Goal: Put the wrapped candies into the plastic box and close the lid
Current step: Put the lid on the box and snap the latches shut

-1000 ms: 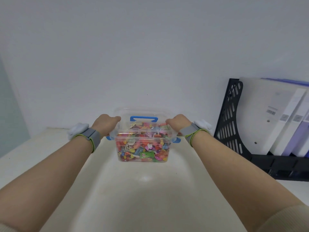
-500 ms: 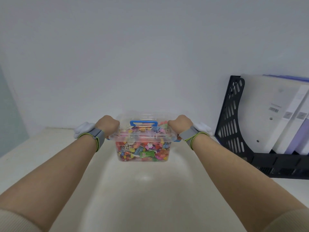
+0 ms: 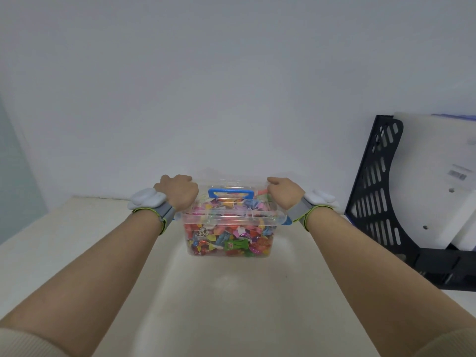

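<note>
A clear plastic box (image 3: 231,249) full of colourful wrapped candies (image 3: 226,238) stands on the pale table, near the wall. Its clear lid (image 3: 231,211) with a blue handle (image 3: 231,194) lies on top. My left hand (image 3: 179,191) is curled over the lid's left end and my right hand (image 3: 282,191) over its right end. Both hands press down on the lid edges; their fingers are hidden behind the knuckles. Small blue side latches (image 3: 288,222) peek out below the wrists.
A black perforated file rack (image 3: 381,202) holding white and purple binders (image 3: 438,181) stands at the right, close to my right forearm. A white wall rises just behind the box. Pale table surface (image 3: 226,300) stretches between my arms.
Both hands have shifted slightly inward and back along the lid ends. The box stays in the same place on the table.
</note>
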